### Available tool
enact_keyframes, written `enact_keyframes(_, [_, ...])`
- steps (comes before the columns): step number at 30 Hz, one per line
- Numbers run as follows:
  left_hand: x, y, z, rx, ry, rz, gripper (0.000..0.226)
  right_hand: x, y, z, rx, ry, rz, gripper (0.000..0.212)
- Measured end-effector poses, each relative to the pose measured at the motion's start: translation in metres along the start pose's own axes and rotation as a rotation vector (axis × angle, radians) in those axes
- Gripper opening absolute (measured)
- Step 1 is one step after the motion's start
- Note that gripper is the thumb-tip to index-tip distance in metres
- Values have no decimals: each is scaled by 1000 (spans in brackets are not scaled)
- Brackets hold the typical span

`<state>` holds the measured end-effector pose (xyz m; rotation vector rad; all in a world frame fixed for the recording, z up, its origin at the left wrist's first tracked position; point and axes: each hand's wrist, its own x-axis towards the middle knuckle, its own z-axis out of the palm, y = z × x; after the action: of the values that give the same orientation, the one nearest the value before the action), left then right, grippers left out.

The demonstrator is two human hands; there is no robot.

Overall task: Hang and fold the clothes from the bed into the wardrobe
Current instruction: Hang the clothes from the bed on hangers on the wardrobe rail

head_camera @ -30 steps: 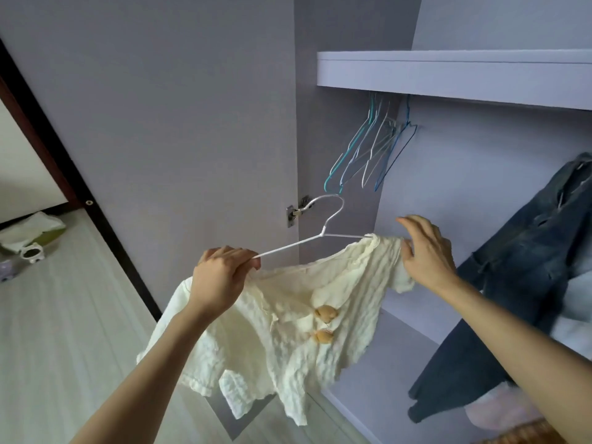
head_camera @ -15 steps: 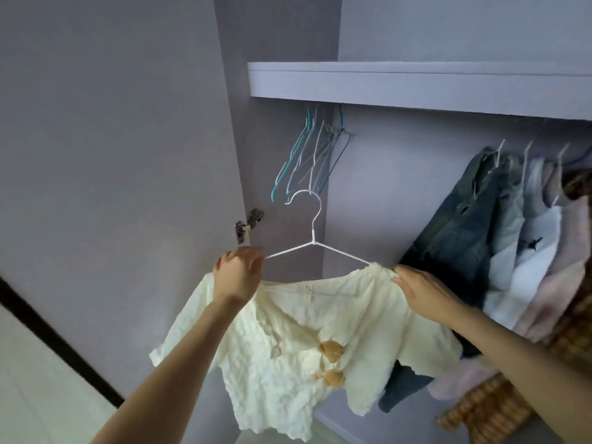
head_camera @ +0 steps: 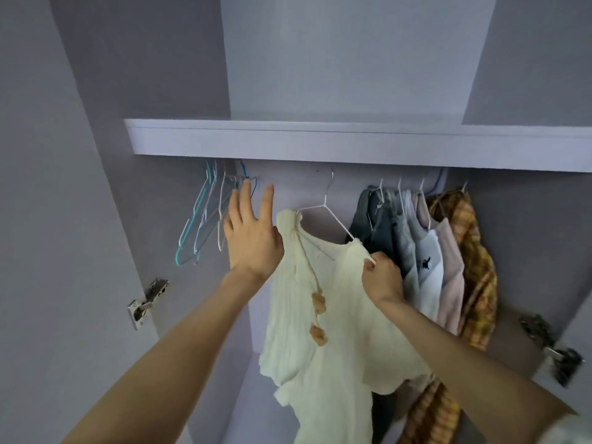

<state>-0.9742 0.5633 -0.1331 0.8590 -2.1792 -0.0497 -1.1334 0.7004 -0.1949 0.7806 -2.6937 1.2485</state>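
A cream knitted top point(head_camera: 323, 309) with brown buttons hangs on a white wire hanger point(head_camera: 326, 209) inside the wardrobe, under the shelf point(head_camera: 320, 141). The hanger's hook reaches up behind the shelf edge; the rail is hidden. My right hand point(head_camera: 381, 277) pinches the hanger's right end and the top's shoulder. My left hand point(head_camera: 253, 232) is raised with fingers spread, holding nothing, just left of the top and in front of the empty hangers point(head_camera: 208, 219).
Several garments hang to the right: dark denim point(head_camera: 374, 225), pale shirts point(head_camera: 423, 261), a pink piece and a yellow plaid one point(head_camera: 474, 261). Door hinges point(head_camera: 145, 302) sit at the left and right sides. The grey wardrobe door point(head_camera: 48, 219) stands at left.
The top on its hanger went up and into the wardrobe beside the hung garments. My left hand let go of the hanger's left end and opened. The view tilted upward.
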Motion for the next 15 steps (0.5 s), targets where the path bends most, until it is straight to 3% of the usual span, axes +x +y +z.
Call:
enact_keyframes(3, [31, 23, 9, 77, 129, 179, 83, 20, -15, 2, 132, 110, 89, 26])
enact_keyframes(6, [59, 41, 19, 163, 114, 261, 88, 45, -25, 6, 250, 181, 125, 25])
enact_keyframes(15, [75, 46, 37, 222, 90, 261, 92, 92, -16, 38, 292, 91, 161, 27])
